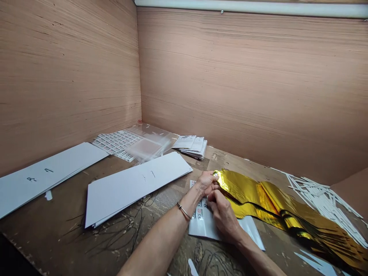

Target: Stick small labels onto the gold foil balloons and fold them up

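Note:
My left hand (207, 182) is closed on the near left end of a stack of shiny gold foil sheets (244, 184). Just below it, my right hand (224, 214) is curled with fingers pressed together, close to the foil's edge; whatever lies in its fingers is hidden. Under my hands lies a glossy white sheet (198, 230), with a strip of printed labels (199, 211) on its left part. The foil stretches away to the right, with a rolled part (290, 220) and fanned layers beyond.
Two stacks of white card (138, 188) lie to the left. Behind them are printed label sheets (117, 143), clear plastic bags (149, 147) and packed flat packets (191, 145). Many thin white sticks (324, 199) lie right. Dark thin strands (123, 226) spread in front; wooden walls (244, 88) enclose the table.

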The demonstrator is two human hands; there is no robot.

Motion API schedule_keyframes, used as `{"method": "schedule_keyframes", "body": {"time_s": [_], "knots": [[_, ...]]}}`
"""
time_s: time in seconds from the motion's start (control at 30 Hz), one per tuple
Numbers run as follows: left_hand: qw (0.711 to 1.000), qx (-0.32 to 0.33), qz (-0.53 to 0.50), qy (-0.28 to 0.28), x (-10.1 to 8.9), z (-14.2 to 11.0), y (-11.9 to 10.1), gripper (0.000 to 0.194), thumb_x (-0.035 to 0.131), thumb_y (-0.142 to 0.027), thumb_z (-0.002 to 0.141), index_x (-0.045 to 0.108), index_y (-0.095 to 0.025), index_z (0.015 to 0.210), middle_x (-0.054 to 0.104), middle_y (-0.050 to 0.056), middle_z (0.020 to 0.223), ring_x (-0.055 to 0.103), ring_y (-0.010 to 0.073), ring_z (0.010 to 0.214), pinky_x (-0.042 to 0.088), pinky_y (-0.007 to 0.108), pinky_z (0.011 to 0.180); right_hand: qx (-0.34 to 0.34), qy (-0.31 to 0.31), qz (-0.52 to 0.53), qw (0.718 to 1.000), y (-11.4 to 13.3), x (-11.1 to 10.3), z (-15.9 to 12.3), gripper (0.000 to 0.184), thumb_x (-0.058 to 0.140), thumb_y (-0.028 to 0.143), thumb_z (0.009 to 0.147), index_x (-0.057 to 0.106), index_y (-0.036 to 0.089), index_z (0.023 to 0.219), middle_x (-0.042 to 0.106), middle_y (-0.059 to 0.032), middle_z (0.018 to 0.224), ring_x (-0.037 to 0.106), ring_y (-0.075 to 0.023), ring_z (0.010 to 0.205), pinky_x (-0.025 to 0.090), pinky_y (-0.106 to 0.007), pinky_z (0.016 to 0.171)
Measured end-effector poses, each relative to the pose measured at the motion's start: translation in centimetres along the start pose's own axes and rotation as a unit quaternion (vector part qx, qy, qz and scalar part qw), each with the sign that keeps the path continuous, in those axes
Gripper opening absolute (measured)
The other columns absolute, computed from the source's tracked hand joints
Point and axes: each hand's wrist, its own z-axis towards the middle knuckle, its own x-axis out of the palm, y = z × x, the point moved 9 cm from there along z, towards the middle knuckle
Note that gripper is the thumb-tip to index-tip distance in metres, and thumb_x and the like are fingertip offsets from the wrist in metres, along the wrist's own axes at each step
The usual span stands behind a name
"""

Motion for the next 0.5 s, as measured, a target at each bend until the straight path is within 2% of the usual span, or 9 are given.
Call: {"method": "schedule_keyframes", "body": {"time_s": [0.1, 0.2, 0.33, 0.4, 0.5], "knots": [[1.000, 0.002, -0.002, 0.027, 0.3, 0.0, 0.0, 0.012, 0.050, 0.000, 0.061, 0.050, -0.011, 0.066, 0.050, 0.001, 0.057, 0.048, 0.0078, 0.051, 0.040, 0.020, 0.050, 0.037, 0.025, 0.066, 0.997, -0.2, -1.8, 0.0, 0.006, 0.042, 0.018, 0.073, 0.040, 0.018, 0.067, 0.045, 0.0014, 0.064, 0.041, -0.0108, 0.059, 0.034, -0.024, 0.056], [1.000, 0.013, 0.007, 0.024, 0.1, 0.1, 0.1, 0.011, 0.051, 0.000, 0.059, 0.048, -0.011, 0.064, 0.049, 0.000, 0.056, 0.047, 0.0072, 0.049, 0.039, 0.020, 0.048, 0.063, 0.036, 0.137, 0.988, -0.8, -3.9, 1.0, 0.011, 0.047, 0.026, 0.072, 0.041, 0.018, 0.066, 0.044, 0.0023, 0.063, 0.041, -0.0103, 0.059, 0.035, -0.023, 0.056], [1.000, 0.016, 0.016, 0.021, 0.0, 0.3, 0.3, 0.010, 0.051, -0.002, 0.059, 0.049, -0.010, 0.064, 0.049, 0.000, 0.056, 0.047, 0.0070, 0.046, 0.042, 0.022, 0.049, 0.117, 0.028, 0.187, 0.975, -3.2, -6.3, 3.7, 0.016, 0.052, 0.031, 0.065, 0.043, 0.018, 0.066, 0.044, 0.0032, 0.062, 0.041, -0.0096, 0.058, 0.034, -0.023, 0.055], [1.000, 0.011, 0.019, 0.019, -0.2, 0.4, 0.5, 0.011, 0.050, -0.002, 0.059, 0.051, -0.009, 0.068, 0.052, 0.001, 0.057, 0.048, 0.0080, 0.046, 0.044, 0.025, 0.050, 0.135, 0.020, 0.184, 0.973, -4.7, -7.0, 5.1, 0.019, 0.055, 0.032, 0.059, 0.044, 0.018, 0.064, 0.044, 0.0037, 0.061, 0.041, -0.0092, 0.056, 0.034, -0.023, 0.054], [1.000, 0.011, 0.022, 0.013, -0.4, 0.6, 0.6, 0.013, 0.049, -0.002, 0.061, 0.052, -0.008, 0.072, 0.055, 0.003, 0.060, 0.052, 0.0098, 0.049, 0.046, 0.027, 0.052, 0.151, 0.044, 0.182, 0.971, -6.6, -6.8, 6.7, 0.023, 0.057, 0.034, 0.054, 0.043, 0.018, 0.063, 0.045, 0.0041, 0.060, 0.041, -0.0090, 0.055, 0.034, -0.023, 0.054]]}}
